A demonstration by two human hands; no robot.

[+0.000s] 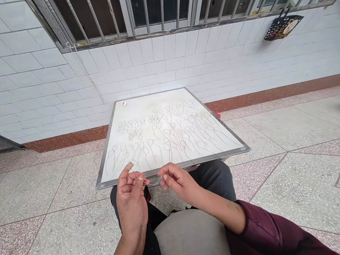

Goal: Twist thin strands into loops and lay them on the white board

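Observation:
A thin wire [152,184] spans the gap between my two hands, just in front of the table's near edge. My left hand [133,194] pinches it between thumb and fingers, palm up. A tan strip of tape [129,165] wraps the raised index fingertip, and a curve of wire arcs beside it. My right hand [178,180] is closed at the wire's other side, thumb against the fingers. On the white table [154,97] lie many wire pieces [151,150] with a loop and a long tail. Smaller double-loop pieces [140,134] lie at the left middle.
A small red and white item [124,104] sits at the table's far left corner. The tiled wall [148,71] stands behind, with a barred window [159,21] above. A dark dotted bag [283,27] hangs at the right. My knees are under the near edge.

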